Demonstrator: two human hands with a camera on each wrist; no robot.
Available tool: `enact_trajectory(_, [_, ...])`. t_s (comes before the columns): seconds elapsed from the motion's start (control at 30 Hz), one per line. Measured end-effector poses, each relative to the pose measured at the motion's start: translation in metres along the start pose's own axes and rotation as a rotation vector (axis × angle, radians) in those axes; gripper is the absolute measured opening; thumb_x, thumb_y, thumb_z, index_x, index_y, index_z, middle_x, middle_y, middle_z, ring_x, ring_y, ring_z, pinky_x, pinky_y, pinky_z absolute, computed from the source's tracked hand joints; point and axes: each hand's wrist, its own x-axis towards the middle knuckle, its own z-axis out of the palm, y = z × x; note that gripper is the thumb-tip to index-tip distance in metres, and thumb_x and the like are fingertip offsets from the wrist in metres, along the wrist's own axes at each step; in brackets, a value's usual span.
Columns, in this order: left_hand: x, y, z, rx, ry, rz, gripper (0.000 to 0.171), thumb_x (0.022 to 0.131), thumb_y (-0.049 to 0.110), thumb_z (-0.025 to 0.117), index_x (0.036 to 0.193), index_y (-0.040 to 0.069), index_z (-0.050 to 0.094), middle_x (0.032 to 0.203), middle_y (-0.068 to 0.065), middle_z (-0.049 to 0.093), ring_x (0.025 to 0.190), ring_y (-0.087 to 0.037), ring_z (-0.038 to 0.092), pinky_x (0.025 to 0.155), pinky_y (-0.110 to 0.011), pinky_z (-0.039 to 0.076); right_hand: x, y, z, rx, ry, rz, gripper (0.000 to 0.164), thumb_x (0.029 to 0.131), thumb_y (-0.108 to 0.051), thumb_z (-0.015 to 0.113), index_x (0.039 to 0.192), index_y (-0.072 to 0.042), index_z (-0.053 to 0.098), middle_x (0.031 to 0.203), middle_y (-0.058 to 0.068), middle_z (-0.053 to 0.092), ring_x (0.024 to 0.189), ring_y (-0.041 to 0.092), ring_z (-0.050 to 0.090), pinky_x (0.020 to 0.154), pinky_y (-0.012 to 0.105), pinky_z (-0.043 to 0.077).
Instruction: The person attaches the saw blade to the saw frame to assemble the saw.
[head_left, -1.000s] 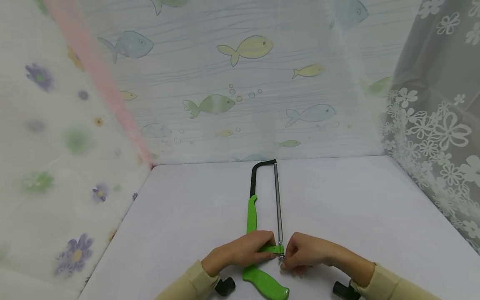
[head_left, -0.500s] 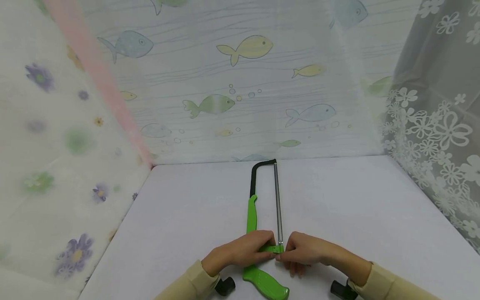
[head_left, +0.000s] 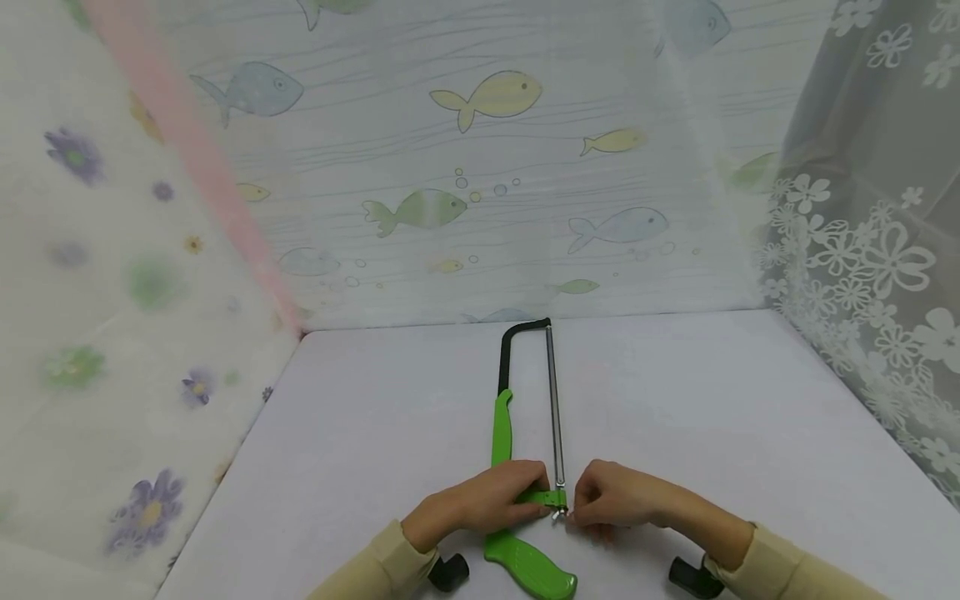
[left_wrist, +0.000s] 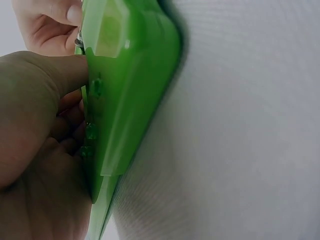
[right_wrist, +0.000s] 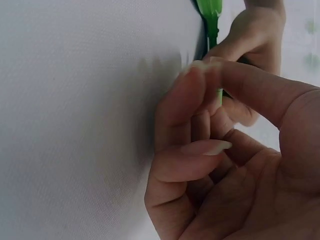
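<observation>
Right hand (head_left: 611,498) has shifted slightly since half a second ago: its fingertips have drawn back from the green bracket, so a small metal screw (head_left: 557,515) at the near end of the blade (head_left: 555,408) now shows between the hands. Left hand (head_left: 491,500) unchanged.

Hacksaw (head_left: 517,450) lies flat on the white table (head_left: 712,417), black frame end toward the fish-print curtain (head_left: 480,167), green handle (head_left: 528,567) toward the person. No brand, label or writing readable on the saw. No containers in view.

Left hand: fingers curled over the green body of the hacksaw just above the handle, pressing it to the table; left wrist view shows thumb and fingers (left_wrist: 75,120) against the green plastic (left_wrist: 130,80).

Right hand: thumb and forefinger (right_wrist: 200,85) pinched together at the screw, just right of the hacksaw; remaining fingers curled in. The screw itself is hidden in the right wrist view.

Around the hacksaw: flowered curtain (head_left: 112,292) to its left, lace curtain (head_left: 870,250) to its right. Beige sleeves (head_left: 375,562) at both wrists.
</observation>
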Motion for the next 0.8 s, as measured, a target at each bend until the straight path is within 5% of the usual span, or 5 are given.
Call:
enact_trajectory(0.17, [0.0,-0.002,0.001,-0.006,-0.002,-0.001,0.011,0.104,0.026,0.063,0.105,0.018,0.057,0.094,0.014,0.055,0.084,0.001,0.048,0.076,-0.016,0.043,0.002,0.0,0.003,0.018,-0.024,-0.006,0.016,0.087,-0.009,0.075,0.074,-0.001,0.071,0.062,-0.002,0.06,0.051,0.007,0.051,0.049,0.021,0.04])
enact_trajectory(0.5, [0.0,-0.002,0.0,-0.014,-0.007,0.001,0.01,0.104,0.025,0.063,0.106,0.017,0.057,0.096,0.014,0.056,0.085,0.002,0.049,0.077,-0.016,0.043,0.006,0.0,0.009,0.012,-0.026,0.01,0.039,0.092,-0.025,0.075,0.066,0.003,0.071,0.055,0.001,0.061,0.047,0.009,0.053,0.046,0.021,0.039])
enact_trajectory(0.8, [-0.001,0.0,-0.001,-0.023,-0.008,-0.003,0.009,0.104,0.023,0.063,0.106,0.017,0.057,0.097,0.014,0.057,0.087,0.002,0.05,0.079,-0.016,0.044,0.007,-0.004,0.013,0.013,-0.001,0.048,0.042,0.095,-0.026,0.072,0.065,0.003,0.07,0.054,0.002,0.062,0.043,0.008,0.054,0.043,0.02,0.039])
